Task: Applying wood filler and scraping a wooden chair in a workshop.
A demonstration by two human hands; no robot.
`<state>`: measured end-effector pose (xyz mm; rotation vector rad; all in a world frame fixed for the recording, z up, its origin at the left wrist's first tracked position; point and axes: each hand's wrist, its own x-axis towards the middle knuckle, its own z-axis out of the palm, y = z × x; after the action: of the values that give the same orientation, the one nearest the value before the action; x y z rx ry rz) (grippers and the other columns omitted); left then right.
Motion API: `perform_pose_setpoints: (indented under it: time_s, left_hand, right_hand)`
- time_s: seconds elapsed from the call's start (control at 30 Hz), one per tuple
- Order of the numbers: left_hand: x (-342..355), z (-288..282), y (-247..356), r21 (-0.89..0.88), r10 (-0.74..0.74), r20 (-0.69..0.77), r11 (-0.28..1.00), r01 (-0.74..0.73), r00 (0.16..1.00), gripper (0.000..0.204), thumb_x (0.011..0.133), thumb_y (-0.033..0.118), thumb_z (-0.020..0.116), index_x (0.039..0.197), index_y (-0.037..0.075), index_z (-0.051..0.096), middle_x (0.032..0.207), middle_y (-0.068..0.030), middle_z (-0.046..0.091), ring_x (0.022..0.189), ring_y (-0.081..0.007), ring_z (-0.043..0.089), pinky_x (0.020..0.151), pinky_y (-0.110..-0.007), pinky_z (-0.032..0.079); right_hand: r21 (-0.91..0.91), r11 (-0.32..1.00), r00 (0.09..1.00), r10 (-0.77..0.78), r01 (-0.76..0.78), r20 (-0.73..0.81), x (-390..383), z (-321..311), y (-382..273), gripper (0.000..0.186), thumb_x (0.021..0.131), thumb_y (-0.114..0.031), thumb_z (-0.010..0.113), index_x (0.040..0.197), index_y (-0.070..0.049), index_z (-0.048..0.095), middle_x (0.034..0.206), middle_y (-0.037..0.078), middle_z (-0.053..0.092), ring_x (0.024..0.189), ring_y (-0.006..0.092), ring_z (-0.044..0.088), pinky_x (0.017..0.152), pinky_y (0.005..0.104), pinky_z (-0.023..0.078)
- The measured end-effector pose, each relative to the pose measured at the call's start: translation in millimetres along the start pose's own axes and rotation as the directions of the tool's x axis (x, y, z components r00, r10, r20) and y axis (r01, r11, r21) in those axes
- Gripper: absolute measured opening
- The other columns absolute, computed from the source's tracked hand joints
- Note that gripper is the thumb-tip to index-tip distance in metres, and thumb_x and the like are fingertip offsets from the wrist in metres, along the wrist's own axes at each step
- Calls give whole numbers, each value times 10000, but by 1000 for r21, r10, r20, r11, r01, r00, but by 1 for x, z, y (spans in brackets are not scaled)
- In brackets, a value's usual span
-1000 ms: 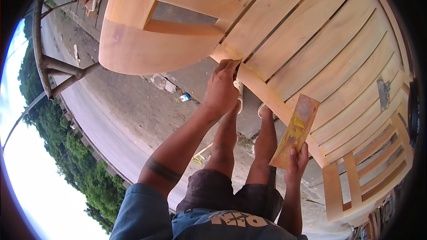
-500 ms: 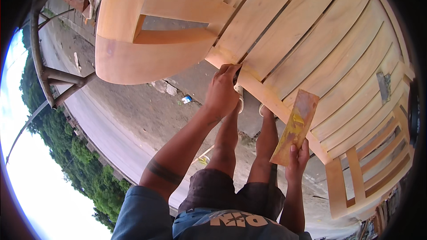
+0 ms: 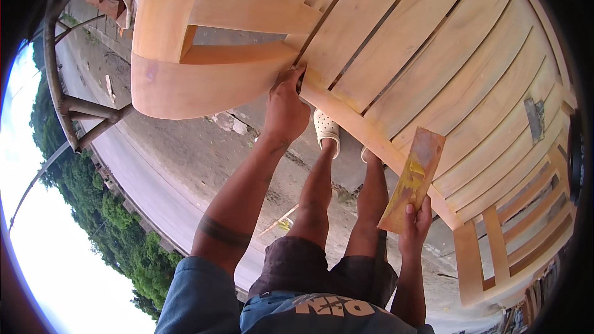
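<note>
A pale wooden slatted bench fills the upper right of the view. My left hand is closed at the bench's front rail, close to where it meets the left armrest. A dark edge of something shows at its fingers; the rest is hidden. On the right, my right hand grips the lower end of a flat rectangular board, thumb on top. Yellow and brownish smears cover the board's face, and it is held up in front of the rail.
A worn dark grey patch, like a scrap of sandpaper, lies on the slats at right. A bent metal frame stands at left beside the road. My feet in cream clogs are below the rail.
My left hand has slid left along the front rail toward the armrest, uncovering more of one clog. My right hand and the smeared board have stayed nearly still.
</note>
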<state>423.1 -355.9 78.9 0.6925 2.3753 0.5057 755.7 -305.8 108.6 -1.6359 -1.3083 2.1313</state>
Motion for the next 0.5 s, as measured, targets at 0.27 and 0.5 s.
perform_pose_setpoints:
  time_s: [0.27,0.5]
  left_hand:
    - [-24,14,18,-113,-20,110,993,32,994,613,670,-196,413,1250,-37,531,1220,-197,564,1137,-374,528,980,-403,424]
    - [-49,49,-24,540,425,49,750,-382,904,491,796,-1,550,1286,-7,520,1321,-123,471,1227,-315,452,1025,-448,374]
  right_hand:
    - [-14,1000,1000,-21,21,-1,-1,-8,1,422,979,-249,507,1284,26,407,1115,81,549,1001,120,514,875,271,417]
    - [-1,1000,1000,-28,28,8,-1,-5,5,407,979,-231,500,1281,26,407,1104,84,552,980,120,520,865,268,421]
